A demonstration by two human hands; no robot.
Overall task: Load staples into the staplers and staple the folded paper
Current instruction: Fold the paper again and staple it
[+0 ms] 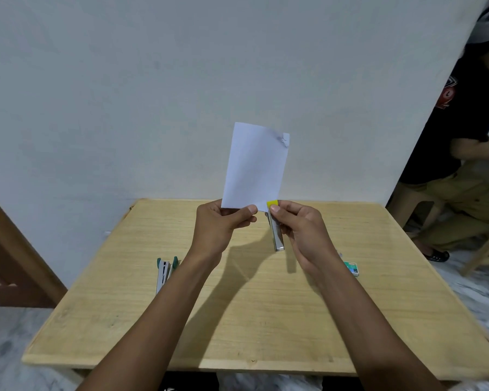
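My left hand pinches the bottom edge of a folded white paper and holds it upright above the table. The paper's top right corner is crumpled. My right hand grips a small yellow and silver stapler, whose yellow tip sits at the paper's lower right corner. A green and silver stapler lies opened on the table at the left. A small green staple box lies on the table at the right, partly hidden behind my right forearm.
The wooden table stands against a white wall. A person in a black shirt sits on a stool at the far right, past the wall's corner. A brown door is at the left.
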